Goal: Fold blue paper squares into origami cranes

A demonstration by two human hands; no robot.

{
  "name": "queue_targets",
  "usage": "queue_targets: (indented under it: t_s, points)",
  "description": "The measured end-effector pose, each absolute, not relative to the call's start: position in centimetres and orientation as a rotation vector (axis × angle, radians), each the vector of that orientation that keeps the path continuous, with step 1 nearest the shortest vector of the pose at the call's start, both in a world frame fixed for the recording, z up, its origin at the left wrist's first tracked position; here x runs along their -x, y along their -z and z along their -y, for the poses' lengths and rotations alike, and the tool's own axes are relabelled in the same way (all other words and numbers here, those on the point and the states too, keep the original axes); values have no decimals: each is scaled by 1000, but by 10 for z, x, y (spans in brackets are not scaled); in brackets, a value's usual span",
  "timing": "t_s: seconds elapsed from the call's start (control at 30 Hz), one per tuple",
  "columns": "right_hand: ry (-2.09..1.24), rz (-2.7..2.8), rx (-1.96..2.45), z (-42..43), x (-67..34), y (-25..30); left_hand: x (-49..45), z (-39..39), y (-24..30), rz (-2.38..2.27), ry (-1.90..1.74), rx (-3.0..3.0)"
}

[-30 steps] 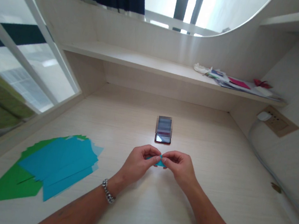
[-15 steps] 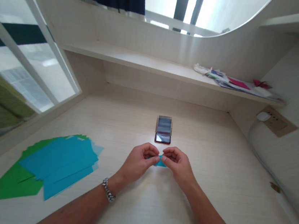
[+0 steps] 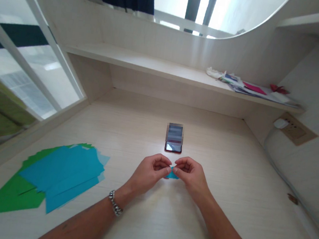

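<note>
A small piece of blue paper (image 3: 172, 174) is pinched between my two hands, low over the middle of the desk. My left hand (image 3: 153, 170), with a chain bracelet (image 3: 115, 203) at its wrist, grips the paper's left side with thumb and fingers. From the right, my right hand (image 3: 192, 174) pinches the same piece, its thumb close to the left thumb. Much of the paper is hidden behind the fingers, so its folds cannot be made out. Just beyond the hands lies a phone (image 3: 173, 147), its upper screen blurred out.
Blue paper sheets (image 3: 68, 170) lie fanned over green sheets (image 3: 6, 201) on the desk's left. A shelf (image 3: 154, 66) runs along the back, with papers (image 3: 253, 88) at its right end. On the right wall, a plug sits in a socket (image 3: 296, 129), its cable (image 3: 283, 177) trailing down.
Both hands keep their pinch on the blue paper and have shifted very slightly to the right. Everything else stays in place, apart from a tiny shift of the view.
</note>
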State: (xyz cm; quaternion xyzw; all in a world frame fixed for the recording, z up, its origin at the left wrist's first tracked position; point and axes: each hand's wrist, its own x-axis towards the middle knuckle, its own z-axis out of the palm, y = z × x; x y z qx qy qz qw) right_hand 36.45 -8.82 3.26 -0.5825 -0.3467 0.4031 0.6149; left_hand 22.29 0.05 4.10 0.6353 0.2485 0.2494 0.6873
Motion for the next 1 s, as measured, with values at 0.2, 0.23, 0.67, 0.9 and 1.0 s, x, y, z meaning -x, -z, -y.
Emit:
queue_targets:
  t_s: [0.2, 0.23, 0.67, 0.9, 1.0]
  points:
    - [-932, 809, 1351, 88, -362, -32, -223, -2, -35, -573, -618, -1511]
    - [-919, 818, 1359, 87, -362, -31, -224, -2, -34, -570, -623, -1513]
    - [-933, 875, 1372, 89, -366, -33, -222, -3, -37, -583, -611, -1455]
    - [-804, 922, 1392, 86, -361, -29, -224, -1, -36, -561, -615, -1435]
    - [-798, 898, 1389, 87, -360, -30, -223, -2, -37, -567, -644, -1441]
